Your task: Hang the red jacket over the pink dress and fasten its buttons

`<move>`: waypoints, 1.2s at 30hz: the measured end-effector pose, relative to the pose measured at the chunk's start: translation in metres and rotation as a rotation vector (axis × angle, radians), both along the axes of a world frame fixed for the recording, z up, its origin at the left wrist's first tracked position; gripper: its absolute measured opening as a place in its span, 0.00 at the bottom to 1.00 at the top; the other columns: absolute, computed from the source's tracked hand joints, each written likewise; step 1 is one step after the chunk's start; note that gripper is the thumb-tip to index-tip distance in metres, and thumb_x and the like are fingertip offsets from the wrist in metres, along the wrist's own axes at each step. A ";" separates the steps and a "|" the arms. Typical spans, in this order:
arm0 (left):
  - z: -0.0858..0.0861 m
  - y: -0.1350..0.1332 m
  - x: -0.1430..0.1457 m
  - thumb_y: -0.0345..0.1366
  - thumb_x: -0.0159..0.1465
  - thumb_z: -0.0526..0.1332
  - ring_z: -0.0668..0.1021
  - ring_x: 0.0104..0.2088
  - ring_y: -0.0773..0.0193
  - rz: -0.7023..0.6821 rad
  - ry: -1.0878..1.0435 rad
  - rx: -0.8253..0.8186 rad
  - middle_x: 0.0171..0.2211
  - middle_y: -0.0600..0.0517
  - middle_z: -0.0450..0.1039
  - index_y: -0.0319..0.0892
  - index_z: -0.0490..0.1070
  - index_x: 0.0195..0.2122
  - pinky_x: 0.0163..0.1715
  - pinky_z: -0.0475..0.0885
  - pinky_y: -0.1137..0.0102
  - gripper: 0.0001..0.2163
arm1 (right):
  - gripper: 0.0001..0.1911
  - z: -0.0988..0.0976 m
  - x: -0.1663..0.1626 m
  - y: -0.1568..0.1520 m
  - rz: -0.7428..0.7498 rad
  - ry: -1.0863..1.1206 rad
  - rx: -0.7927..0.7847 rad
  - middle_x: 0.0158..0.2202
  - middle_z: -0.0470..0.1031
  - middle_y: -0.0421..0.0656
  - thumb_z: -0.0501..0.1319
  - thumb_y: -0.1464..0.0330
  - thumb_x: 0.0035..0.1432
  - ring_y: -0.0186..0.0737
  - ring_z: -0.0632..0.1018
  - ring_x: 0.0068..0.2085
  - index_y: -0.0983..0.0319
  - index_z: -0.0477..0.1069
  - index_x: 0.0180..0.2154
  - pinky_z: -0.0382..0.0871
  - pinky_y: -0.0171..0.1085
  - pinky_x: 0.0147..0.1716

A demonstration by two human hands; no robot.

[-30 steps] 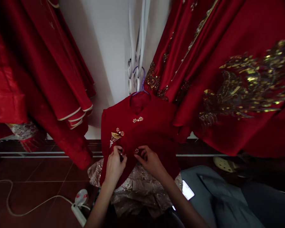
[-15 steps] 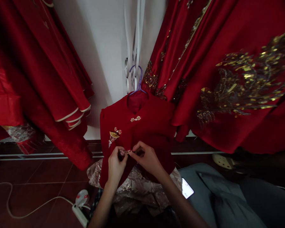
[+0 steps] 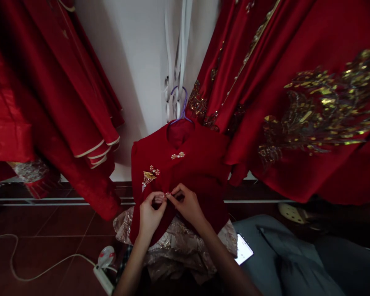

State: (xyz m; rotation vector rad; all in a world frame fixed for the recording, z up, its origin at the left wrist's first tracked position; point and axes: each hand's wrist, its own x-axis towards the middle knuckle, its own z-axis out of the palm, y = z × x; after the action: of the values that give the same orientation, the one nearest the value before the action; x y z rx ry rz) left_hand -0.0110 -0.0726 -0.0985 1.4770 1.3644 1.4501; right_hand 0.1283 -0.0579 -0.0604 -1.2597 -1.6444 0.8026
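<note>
A red sleeveless top [image 3: 200, 160] hangs in front of me on a purple hanger [image 3: 183, 109]. At its front, my left hand [image 3: 152, 211] and my right hand [image 3: 187, 203] meet, each closed in a pinch on a small beaded clasp [image 3: 167, 194]. My fingers partly cover the clasp, and whether its halves are joined cannot be made out. Higher up near the neck sits a pearl flower clasp [image 3: 178, 155]. A gold fan-shaped ornament [image 3: 148, 176] with dangling beads is on the left side of the chest, below another pearl flower piece [image 3: 154, 169].
Red garments [image 3: 89, 102] hang at left, and a red gown with gold sequins [image 3: 323, 107] at right. Shiny patterned fabric [image 3: 175, 250] lies below the top. A lit phone [image 3: 244, 249] is beside a person's grey-clad leg [image 3: 274, 242]. A power strip [image 3: 103, 279] with its cord is on the tiled floor.
My fingertips have shifted slightly on the clasp, and my left fingers are drawn closer to the right ones. The view has moved a little; both hands keep their pinch.
</note>
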 end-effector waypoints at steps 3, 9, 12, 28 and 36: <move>0.000 -0.001 0.000 0.35 0.56 0.62 0.78 0.33 0.66 -0.006 -0.033 -0.020 0.34 0.50 0.76 0.40 0.72 0.36 0.37 0.74 0.71 0.08 | 0.04 -0.003 0.000 0.001 -0.006 -0.009 0.020 0.29 0.74 0.40 0.61 0.68 0.52 0.35 0.75 0.30 0.61 0.66 0.29 0.67 0.33 0.31; 0.000 -0.002 0.000 0.37 0.57 0.62 0.78 0.33 0.65 0.026 -0.056 -0.024 0.34 0.49 0.77 0.39 0.73 0.35 0.37 0.74 0.71 0.08 | 0.04 0.002 0.002 0.000 0.022 -0.034 0.020 0.29 0.74 0.39 0.61 0.68 0.52 0.35 0.75 0.30 0.61 0.68 0.29 0.66 0.32 0.30; -0.003 -0.002 -0.001 0.36 0.56 0.62 0.79 0.33 0.65 0.024 -0.039 -0.027 0.34 0.49 0.77 0.39 0.73 0.36 0.38 0.74 0.71 0.08 | 0.05 0.005 0.003 -0.001 0.024 -0.051 0.008 0.29 0.75 0.40 0.61 0.66 0.52 0.34 0.75 0.29 0.61 0.68 0.30 0.66 0.32 0.29; -0.001 -0.001 -0.001 0.35 0.53 0.63 0.79 0.32 0.63 0.014 -0.075 -0.065 0.33 0.48 0.78 0.38 0.74 0.35 0.37 0.75 0.69 0.09 | 0.05 0.000 0.003 0.000 0.039 -0.077 0.048 0.29 0.75 0.40 0.60 0.66 0.54 0.34 0.75 0.29 0.61 0.69 0.31 0.66 0.32 0.29; -0.005 0.000 -0.003 0.34 0.52 0.63 0.80 0.32 0.63 0.003 -0.100 -0.081 0.33 0.48 0.79 0.37 0.75 0.35 0.37 0.76 0.69 0.10 | 0.04 -0.001 0.002 0.000 0.035 -0.091 0.074 0.29 0.75 0.40 0.59 0.67 0.54 0.34 0.74 0.29 0.61 0.69 0.31 0.65 0.31 0.28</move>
State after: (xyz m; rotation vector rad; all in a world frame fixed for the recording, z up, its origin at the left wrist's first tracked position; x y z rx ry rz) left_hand -0.0137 -0.0729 -0.1033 1.3346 1.3491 1.4339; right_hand 0.1307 -0.0581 -0.0613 -1.2346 -1.7570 0.7077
